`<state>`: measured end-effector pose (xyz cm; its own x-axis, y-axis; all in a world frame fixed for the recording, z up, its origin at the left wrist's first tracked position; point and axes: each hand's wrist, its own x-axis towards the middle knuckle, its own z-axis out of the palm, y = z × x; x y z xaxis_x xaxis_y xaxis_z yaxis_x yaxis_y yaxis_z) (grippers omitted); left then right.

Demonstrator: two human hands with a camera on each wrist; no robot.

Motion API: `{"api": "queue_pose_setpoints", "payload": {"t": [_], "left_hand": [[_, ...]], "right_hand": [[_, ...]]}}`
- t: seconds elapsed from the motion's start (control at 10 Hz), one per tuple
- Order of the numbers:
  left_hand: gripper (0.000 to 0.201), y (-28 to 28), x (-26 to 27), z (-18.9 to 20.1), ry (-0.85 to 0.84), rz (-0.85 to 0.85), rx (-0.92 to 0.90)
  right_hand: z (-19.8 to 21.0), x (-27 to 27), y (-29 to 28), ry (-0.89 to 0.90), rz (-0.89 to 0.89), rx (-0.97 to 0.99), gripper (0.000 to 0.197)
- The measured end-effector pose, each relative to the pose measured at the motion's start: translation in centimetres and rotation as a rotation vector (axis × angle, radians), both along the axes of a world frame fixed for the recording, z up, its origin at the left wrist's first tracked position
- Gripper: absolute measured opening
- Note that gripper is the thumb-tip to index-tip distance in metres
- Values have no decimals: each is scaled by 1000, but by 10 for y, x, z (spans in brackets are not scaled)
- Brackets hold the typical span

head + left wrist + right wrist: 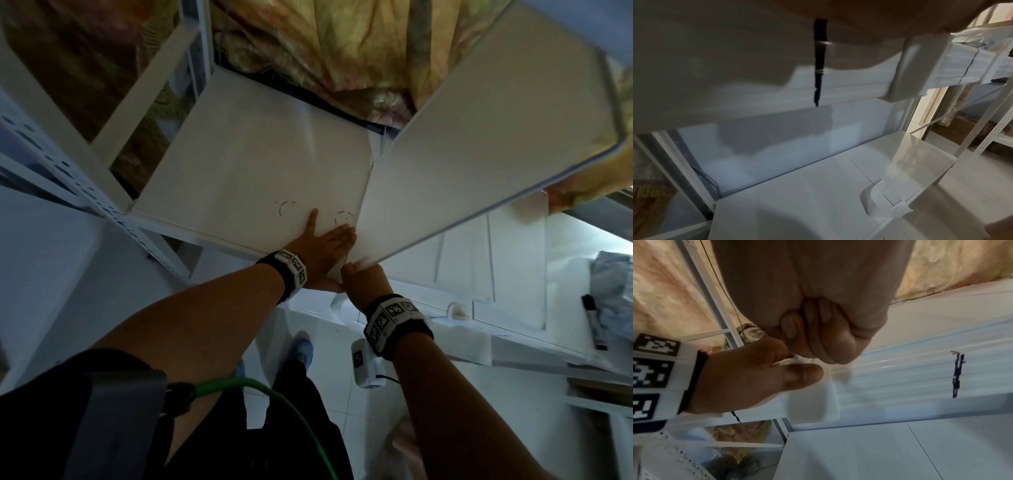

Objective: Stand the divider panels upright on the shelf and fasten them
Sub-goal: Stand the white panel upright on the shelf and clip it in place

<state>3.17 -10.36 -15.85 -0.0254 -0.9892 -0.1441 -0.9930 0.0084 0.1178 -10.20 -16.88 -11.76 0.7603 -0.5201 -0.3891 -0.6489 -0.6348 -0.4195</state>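
Left hand (322,240) lies flat on the shelf (239,154), grip released. Right hand (364,277) has its grip clenched on the near bottom corner of the divider panel (479,144), which stands upright on the shelf.

White divider panel (479,144) stands tilted on edge on the white shelf (246,164), running from lower centre of the head view to upper right. Shelf board lies flat, two dashed circle marks near its front edge.
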Motion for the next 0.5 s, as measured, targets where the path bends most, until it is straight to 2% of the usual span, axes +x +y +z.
{"api": "queue_pose_setpoints", "payload": {"t": [0.1,0.2,0.3,0.4,0.5], "left_hand": [[117,-2,1,0,9,4,0],[113,-2,2,-3,-9,6,-27],[112,1,2,-6,-21,10,-51],[112,0,1,-6,-33,21,-67],[111,-2,1,-5,-35,23,-58]], "right_hand": [[1,3,4,66,71,-28,37],[-3,4,5,77,75,-54,37],[-6,5,2,75,53,0,37],[9,3,9,36,-40,7,31],[26,5,13,27,-312,54,32]]}}
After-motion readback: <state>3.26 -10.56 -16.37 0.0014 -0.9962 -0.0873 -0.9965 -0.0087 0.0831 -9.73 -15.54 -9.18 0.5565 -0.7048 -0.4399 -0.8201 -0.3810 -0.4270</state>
